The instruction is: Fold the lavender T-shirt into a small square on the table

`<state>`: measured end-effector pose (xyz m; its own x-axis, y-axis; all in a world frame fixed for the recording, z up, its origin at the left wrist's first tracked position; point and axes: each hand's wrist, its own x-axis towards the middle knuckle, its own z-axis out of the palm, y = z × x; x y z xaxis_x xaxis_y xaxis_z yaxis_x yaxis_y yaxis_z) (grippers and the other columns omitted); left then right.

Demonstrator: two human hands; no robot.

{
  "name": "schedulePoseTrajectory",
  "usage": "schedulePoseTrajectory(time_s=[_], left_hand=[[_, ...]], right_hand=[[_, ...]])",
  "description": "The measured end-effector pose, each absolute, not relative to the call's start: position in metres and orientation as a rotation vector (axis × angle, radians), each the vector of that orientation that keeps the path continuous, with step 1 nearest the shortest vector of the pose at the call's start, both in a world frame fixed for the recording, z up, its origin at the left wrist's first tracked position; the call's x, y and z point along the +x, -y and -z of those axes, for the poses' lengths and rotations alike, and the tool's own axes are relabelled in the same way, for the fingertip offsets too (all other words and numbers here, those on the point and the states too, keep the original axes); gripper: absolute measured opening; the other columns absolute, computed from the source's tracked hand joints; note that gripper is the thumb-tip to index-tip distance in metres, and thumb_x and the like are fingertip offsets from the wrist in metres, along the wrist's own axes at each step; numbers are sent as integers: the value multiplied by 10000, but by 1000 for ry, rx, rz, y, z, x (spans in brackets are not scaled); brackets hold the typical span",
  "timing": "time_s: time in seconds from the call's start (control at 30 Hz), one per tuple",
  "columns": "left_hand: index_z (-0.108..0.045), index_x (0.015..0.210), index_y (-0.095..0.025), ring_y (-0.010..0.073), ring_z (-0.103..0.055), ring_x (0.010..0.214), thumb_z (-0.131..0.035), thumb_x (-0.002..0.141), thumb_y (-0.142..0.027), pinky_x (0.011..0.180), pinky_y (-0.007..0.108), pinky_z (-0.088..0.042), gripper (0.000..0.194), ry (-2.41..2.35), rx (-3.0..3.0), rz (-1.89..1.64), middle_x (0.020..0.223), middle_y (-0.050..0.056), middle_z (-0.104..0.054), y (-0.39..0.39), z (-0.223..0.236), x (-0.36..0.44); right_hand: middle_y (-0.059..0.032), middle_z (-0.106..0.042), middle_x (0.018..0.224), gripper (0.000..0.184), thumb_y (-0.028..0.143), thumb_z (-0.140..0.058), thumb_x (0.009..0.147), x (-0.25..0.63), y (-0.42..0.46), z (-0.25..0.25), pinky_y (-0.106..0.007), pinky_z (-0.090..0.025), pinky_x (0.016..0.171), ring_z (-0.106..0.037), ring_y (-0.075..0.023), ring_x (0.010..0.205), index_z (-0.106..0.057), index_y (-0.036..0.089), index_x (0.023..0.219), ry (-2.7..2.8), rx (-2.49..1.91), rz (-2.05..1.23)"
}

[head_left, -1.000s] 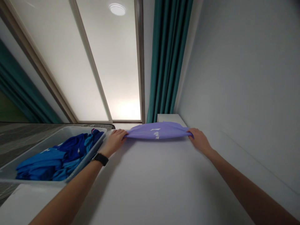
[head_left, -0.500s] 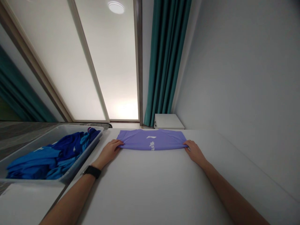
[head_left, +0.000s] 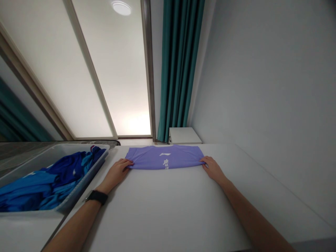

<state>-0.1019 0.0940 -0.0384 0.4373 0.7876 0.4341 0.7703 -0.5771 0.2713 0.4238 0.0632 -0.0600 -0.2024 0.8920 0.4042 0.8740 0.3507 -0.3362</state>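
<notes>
Our left hand [head_left: 115,172] and right hand [head_left: 213,168] lie against the ends of the purple T-shirt [head_left: 165,157], holding it flat at the far edge of the white table [head_left: 162,210]; we cannot tell whether they grip it.

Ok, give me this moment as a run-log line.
left hand: purple T-shirt near edge | right hand: same edge | shirt: flat on white table | blue clothes in grey tub

A long white tabletop [head_left: 168,210] stretches ahead, and a lavender T-shirt [head_left: 165,157], folded into a wide band with white print facing up, lies flat at its far end. Just left of the tabletop, across a dark seam, a second white surface [head_left: 26,232] carries a grey plastic tub [head_left: 86,182] heaped with blue garments [head_left: 34,190].
</notes>
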Motion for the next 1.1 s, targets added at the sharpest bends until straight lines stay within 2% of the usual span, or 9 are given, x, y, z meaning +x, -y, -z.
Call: schedulePoseTrajectory(time_s=[0.53,1.1], left_hand=[[-724,977,-224,242,-633,987,-502,820,-175,908,380,-512,276,-1433,2595,-844,1031,66,-729,-85,34,-101],[-722,977,-239,233,-644,996,-513,846,-159,876,358,-527,260,-1414,2599,-815,1034,52,-734,5,29,-112]], right_hand=[[-79,-670,1023,271,120,-466,813,423,-54,57,-399,-468,950,-579,-238,1023,-673,206,966,2081,-1534,-39],[-101,-691,1060,274,175,-502,789,432,35,68,-476,-499,958,-612,-274,1046,-696,242,971,2060,-1518,-24]])
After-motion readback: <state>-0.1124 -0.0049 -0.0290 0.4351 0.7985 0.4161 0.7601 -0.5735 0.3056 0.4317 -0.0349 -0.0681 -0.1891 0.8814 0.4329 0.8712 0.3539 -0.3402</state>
